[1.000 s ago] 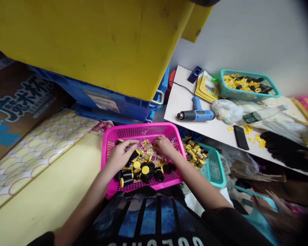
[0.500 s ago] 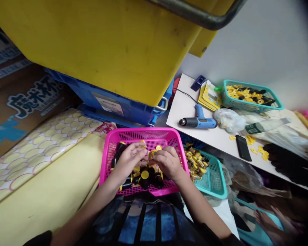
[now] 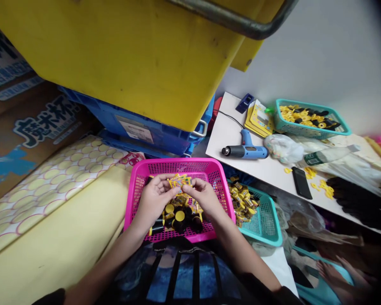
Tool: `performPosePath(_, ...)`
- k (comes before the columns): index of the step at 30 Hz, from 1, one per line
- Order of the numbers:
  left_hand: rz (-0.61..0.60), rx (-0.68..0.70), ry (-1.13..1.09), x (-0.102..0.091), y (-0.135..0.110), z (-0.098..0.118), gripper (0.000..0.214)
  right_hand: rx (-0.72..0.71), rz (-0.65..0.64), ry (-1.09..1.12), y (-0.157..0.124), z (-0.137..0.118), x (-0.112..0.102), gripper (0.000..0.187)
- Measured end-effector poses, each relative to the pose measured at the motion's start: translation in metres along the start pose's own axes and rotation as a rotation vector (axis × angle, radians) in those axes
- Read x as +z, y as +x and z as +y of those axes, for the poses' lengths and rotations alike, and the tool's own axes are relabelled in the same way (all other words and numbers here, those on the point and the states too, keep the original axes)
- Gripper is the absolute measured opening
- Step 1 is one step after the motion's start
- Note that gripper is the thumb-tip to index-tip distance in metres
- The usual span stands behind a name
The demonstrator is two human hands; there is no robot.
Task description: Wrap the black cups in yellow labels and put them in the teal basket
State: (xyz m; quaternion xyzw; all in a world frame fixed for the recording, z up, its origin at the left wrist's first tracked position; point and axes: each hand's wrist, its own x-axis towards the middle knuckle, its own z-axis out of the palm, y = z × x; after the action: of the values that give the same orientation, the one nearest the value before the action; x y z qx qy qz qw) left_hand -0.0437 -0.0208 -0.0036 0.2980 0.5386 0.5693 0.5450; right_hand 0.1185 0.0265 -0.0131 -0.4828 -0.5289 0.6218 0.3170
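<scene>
A pink plastic basket [image 3: 220,178] rests on my lap, filled with several black-and-yellow cylinders [image 3: 179,217] and small yellow packets. My left hand [image 3: 153,200] and my right hand [image 3: 203,197] hover over the basket and together pinch one yellow packet [image 3: 179,182] between their fingertips, holding it just above the pile. Both hands have their fingers curled on that packet.
A teal basket [image 3: 266,228] of yellow packets sits right of the pink one. The white table [image 3: 228,131] carries a blue heat gun [image 3: 246,150], a black phone [image 3: 301,183], a bottle [image 3: 327,156] and another teal basket [image 3: 311,118]. Yellow and blue crates [image 3: 139,63] loom ahead; another person's feet [image 3: 333,271] lower right.
My hands came together from rummaging apart in the basket and lifted one yellow packet above the pile between them. The camera view shifted slightly.
</scene>
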Motion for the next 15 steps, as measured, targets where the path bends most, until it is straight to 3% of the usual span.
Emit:
performPosePath(3, 0.034, -0.024, 0.01, -0.007, 0.002, -0.008, 0.041, 0.01, 0.117, -0.037, 0.006, -0.003, 0.002, 0.031)
performPosePath(5, 0.076, -0.023, 0.129, -0.018, 0.005, -0.012, 0.044, -0.032, 0.134, -0.124, 0.009, -0.009, -0.001, 0.029)
performPosePath(9, 0.159, 0.127, 0.41, -0.033, 0.009, -0.007, 0.038, -0.137, -0.089, -0.471, 0.016, -0.03, -0.005, 0.014)
performPosePath(13, -0.069, 0.11, 0.275, -0.028, 0.01, 0.006, 0.041, -0.302, -0.298, -0.759, 0.024, -0.051, 0.005, 0.005)
performPosePath(15, -0.031, 0.107, 0.169, -0.024, 0.011, 0.009, 0.037, -0.306, -0.32, -0.695, 0.028, -0.054, 0.012, 0.009)
